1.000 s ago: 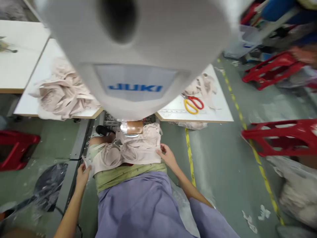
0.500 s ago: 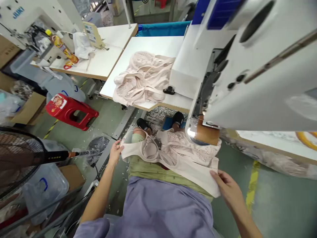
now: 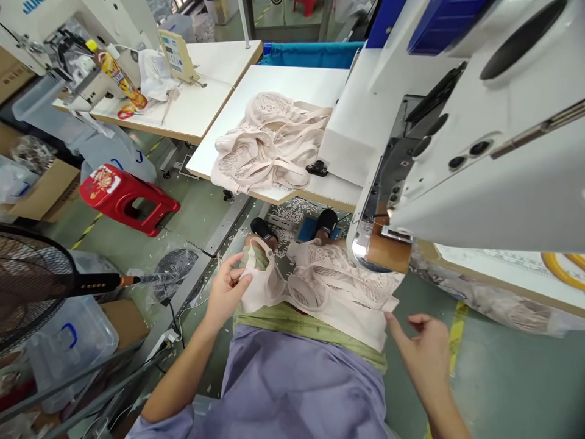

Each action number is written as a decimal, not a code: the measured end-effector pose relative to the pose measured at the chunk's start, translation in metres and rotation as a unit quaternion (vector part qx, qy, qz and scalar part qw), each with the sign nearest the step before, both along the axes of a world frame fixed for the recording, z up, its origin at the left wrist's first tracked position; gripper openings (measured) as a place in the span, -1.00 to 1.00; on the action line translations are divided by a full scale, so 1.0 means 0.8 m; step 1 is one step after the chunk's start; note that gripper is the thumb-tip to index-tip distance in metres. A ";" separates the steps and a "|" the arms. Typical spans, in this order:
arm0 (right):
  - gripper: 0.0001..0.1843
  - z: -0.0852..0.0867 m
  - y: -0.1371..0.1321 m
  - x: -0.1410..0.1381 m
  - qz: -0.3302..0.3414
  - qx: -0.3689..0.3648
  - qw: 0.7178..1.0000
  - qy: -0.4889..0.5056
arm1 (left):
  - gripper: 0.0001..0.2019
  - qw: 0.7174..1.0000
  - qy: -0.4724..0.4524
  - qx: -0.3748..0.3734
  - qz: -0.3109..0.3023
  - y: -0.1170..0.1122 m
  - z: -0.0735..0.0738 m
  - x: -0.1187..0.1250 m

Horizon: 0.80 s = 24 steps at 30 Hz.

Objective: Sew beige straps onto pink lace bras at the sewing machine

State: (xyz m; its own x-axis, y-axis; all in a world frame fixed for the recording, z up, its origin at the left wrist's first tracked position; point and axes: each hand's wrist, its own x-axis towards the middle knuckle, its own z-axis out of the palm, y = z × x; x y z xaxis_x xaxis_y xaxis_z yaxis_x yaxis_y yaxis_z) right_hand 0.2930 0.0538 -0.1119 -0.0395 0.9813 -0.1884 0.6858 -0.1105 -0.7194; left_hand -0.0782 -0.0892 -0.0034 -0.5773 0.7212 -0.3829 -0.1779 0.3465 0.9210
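A pale pink lace bra (image 3: 329, 286) lies across my lap, under the head of a white sewing machine (image 3: 461, 152). My left hand (image 3: 226, 289) pinches the bra's left end, with a strap looping over my fingers. My right hand (image 3: 423, 353) hovers just off the bra's right edge, fingers loosely spread, holding nothing. The machine's brown-taped arm tip (image 3: 388, 253) rests over the bra's right side.
A heap of the same pink bras (image 3: 269, 146) lies on the white table (image 3: 292, 82). A red stool (image 3: 125, 198), a black fan (image 3: 27, 286) and a plastic tub (image 3: 68, 344) stand on my left. Behind them is another machine table (image 3: 192, 110).
The view swung from looking straight down under the machine to looking left across the floor. My left hand gathered the bra's end inward. My right hand let go of the right edge.
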 end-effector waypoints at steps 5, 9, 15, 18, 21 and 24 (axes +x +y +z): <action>-0.77 0.085 -0.013 -0.107 0.266 0.096 0.949 0.139 | -0.37 0.997 0.025 -0.003 -0.070 0.013 0.034 0.030; -0.72 0.139 -0.007 -0.195 0.415 0.189 0.858 0.235 | -0.35 0.986 0.083 -0.012 -0.145 0.022 0.050 0.046; -0.81 0.156 0.007 -0.235 0.443 0.169 0.840 0.262 | -0.33 0.968 0.136 -0.032 -0.210 0.025 0.056 0.052; -0.83 0.148 0.007 -0.228 0.389 0.149 0.866 0.277 | -0.32 0.976 0.061 -0.020 -0.210 0.028 0.057 0.054; -0.78 0.136 0.011 -0.216 0.277 0.102 0.907 0.300 | -0.27 0.981 -0.034 -0.004 -0.190 0.034 0.062 0.057; -0.70 0.120 0.017 -0.198 0.139 0.042 0.943 0.298 | -0.24 0.981 -0.088 0.004 -0.174 0.037 0.068 0.058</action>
State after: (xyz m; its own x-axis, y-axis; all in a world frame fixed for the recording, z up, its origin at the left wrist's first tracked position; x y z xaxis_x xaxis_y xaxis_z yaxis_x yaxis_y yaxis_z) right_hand 0.1349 0.0670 -0.0158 -0.3722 0.9278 0.0263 0.1505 0.0883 -0.9847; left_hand -0.0321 -0.0593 0.0508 -0.2204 0.8664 -0.4481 -0.2068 0.4075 0.8895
